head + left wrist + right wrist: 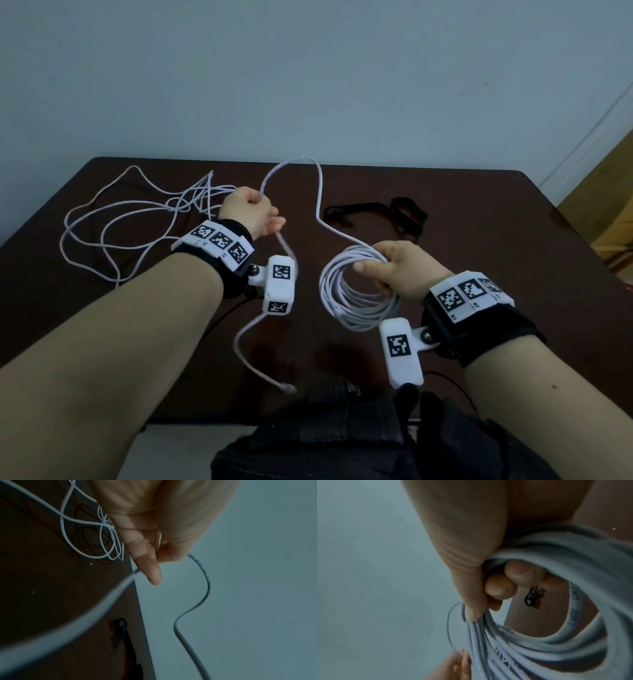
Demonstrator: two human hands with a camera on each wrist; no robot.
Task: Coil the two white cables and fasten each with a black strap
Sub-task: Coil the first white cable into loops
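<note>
My right hand [380, 270] grips a coil of white cable [356, 301] held above the dark table [479, 240]; in the right wrist view its fingers [503, 584] curl round the coil's bunched loops [539, 650]. From that coil a free run of cable [320, 192] arcs up and over to my left hand [262, 214], which pinches it; the tail hangs down to a plug [287, 389]. The left wrist view shows the left hand [159, 550] closed on that cable [205, 574] with one finger sticking out. A second white cable [137, 222] lies loose and tangled at the left. Black straps [394, 212] lie at centre right.
A black bag [342, 442] sits at the table's near edge below my hands. A plain wall stands behind the table's far edge. The loose cable [77, 520] and a strap [123, 628] also show in the left wrist view.
</note>
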